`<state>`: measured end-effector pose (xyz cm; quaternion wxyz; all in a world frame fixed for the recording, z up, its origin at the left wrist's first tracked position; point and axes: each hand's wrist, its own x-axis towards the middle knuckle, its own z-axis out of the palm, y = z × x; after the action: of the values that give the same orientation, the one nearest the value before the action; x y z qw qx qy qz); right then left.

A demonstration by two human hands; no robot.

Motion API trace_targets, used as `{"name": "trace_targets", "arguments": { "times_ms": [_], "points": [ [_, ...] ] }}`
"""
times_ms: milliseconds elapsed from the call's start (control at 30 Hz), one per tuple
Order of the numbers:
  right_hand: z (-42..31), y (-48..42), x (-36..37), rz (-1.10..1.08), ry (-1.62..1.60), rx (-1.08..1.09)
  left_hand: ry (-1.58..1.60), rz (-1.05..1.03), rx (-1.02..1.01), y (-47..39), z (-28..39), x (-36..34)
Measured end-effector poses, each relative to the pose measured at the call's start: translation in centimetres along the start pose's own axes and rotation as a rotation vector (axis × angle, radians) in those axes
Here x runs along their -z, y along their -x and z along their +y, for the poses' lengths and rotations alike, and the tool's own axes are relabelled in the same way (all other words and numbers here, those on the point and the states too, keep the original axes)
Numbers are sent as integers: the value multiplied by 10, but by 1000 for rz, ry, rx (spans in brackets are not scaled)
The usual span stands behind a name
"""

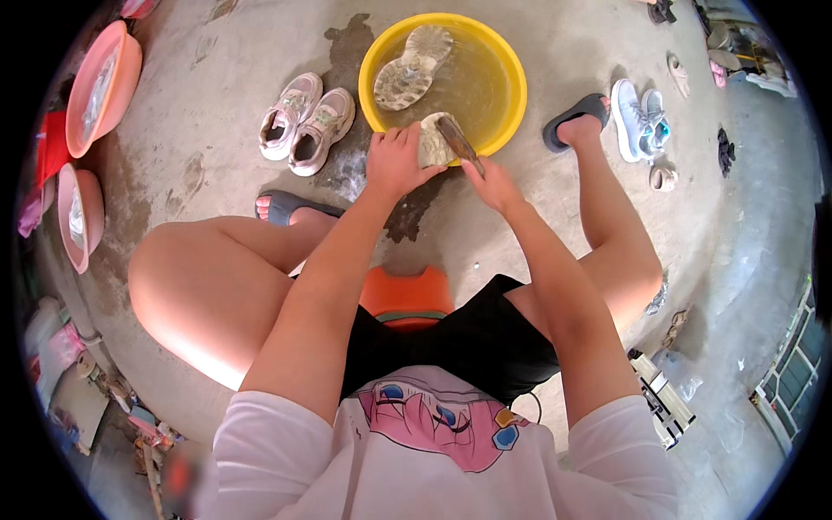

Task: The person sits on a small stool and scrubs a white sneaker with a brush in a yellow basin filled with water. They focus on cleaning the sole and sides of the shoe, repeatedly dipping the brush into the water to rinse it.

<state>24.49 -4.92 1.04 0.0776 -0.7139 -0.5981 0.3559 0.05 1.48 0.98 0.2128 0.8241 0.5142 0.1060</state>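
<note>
A yellow plastic basin (518,97) with cloudy water stands on the floor before me. At its near rim my left hand (396,159) grips a pale, wet shoe (434,142), only part of which shows. My right hand (495,182) holds the handle end of a wooden scrubbing brush (460,140), whose other end lies against the shoe; its bristles are hidden. Inside the basin another shoe lies with its patterned sole (411,71) facing up. Left of the basin, a pair of dirty pale sneakers (322,130) stands on the floor.
Two pink basins (133,84) with pale contents are at the far left. White-and-blue sneakers (627,123) stand at the right, past my slippered foot. An orange plastic stool (406,289) is beneath me. Wet patches (409,211) mark the concrete floor near the yellow basin.
</note>
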Motion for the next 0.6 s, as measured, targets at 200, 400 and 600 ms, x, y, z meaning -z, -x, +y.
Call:
{"name": "trace_targets", "arguments": {
  "times_ms": [200, 400, 600],
  "points": [
    [-32, -31, 4, -93, 79, -101, -33, -9, 3, -1, -1, -7],
    [10, 8, 3, -39, -33, 2, -31, -34, 2, -6, -3, -2],
    [-37, -44, -1, -54, 122, -71, -14, 10, -26, -4, -8, -7]
  ]
}}
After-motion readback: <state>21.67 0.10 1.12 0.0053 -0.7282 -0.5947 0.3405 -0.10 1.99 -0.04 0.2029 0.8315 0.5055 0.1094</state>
